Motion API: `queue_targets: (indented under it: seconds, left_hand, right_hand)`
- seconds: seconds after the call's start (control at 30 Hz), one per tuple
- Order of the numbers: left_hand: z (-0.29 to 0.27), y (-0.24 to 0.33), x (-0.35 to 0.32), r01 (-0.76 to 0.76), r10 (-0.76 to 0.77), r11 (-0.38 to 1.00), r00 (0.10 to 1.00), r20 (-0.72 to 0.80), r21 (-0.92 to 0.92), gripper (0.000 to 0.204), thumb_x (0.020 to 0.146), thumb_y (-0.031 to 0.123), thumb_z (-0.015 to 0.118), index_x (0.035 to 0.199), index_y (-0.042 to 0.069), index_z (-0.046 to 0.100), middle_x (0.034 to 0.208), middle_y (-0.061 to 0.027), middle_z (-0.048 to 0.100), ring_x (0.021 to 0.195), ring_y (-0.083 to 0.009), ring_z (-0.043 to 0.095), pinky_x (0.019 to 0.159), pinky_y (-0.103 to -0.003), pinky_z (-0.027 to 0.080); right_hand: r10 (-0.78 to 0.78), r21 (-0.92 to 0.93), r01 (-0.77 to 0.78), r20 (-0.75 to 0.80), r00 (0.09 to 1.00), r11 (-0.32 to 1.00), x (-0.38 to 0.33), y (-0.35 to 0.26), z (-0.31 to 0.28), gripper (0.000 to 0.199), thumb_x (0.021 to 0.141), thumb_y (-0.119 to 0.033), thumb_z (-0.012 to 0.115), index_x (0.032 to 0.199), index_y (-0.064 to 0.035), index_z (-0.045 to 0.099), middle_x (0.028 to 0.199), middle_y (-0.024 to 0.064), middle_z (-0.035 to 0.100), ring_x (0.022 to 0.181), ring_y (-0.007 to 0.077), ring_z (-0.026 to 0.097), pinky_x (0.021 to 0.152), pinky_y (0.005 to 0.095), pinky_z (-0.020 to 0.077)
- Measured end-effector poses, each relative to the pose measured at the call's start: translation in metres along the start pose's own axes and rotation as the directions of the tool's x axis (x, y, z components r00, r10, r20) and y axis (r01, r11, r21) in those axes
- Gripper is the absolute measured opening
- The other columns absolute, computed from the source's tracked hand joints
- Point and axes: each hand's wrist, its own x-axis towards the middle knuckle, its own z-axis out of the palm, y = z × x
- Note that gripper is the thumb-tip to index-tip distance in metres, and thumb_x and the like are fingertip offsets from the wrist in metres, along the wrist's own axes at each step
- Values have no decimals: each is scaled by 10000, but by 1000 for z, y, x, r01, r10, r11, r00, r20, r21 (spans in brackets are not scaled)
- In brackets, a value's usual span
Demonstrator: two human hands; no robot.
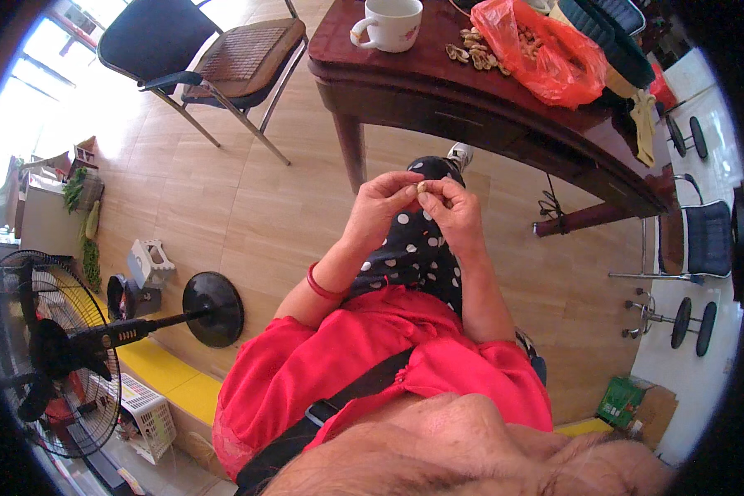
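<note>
Above my lap, my left hand (382,205) and my right hand (455,213) meet fingertip to fingertip. Both are closed in a pinch on a small pale peanut (422,188), mostly covered by the thumbs and fingers. On the dark red wooden table (438,87) ahead of me, a thin red plastic bag (546,62) lies open with small brownish nuts inside. Several peanut shells (477,51) are heaped to the left of the bag. A white mug (393,25) with a flower print stands farther left.
A chair (240,62) stands left of the table; another chair (694,240) is at the right. A standing fan (54,355) and a white step stool (151,263) are on my left. A yellowish cloth (643,128) hangs over the table's right edge.
</note>
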Motion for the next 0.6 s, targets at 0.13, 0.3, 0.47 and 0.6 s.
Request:
queue_targets:
  seconds: [0.13,0.3,0.47,0.6]
  left_hand:
    - [-1,-3,2,-14,14,999,1000,10,48,218,867,77,570,1055,-31,600,889,-66,633,770,-122,590,707,-242,491]
    - [-3,-3,2,-51,49,994,998,26,94,194,855,66,584,1019,-29,626,845,-58,640,762,-114,589,692,-234,486]
    - [-2,-3,1,-91,90,987,996,15,135,172,847,51,587,990,-23,644,809,-49,643,731,-103,584,675,-227,481]
    - [-1,-3,0,-109,111,973,994,-1,203,171,837,57,602,983,-20,648,782,-42,640,686,-96,575,634,-219,477]
  right_hand:
    - [2,-94,-1,11,1000,996,0,-2,-3,134,817,-97,621,870,25,641,752,18,575,656,69,529,589,208,435]
    - [-4,-106,7,36,999,994,1,-3,-6,165,823,-122,605,867,33,638,718,27,570,636,74,523,570,222,428]
    - [-21,-229,28,33,999,973,2,-7,-6,162,809,-116,614,862,35,636,711,46,572,635,78,528,566,223,432]
    - [-5,-223,5,0,1000,975,1,-6,-3,146,785,-97,618,840,38,628,698,50,571,624,81,527,565,231,439]
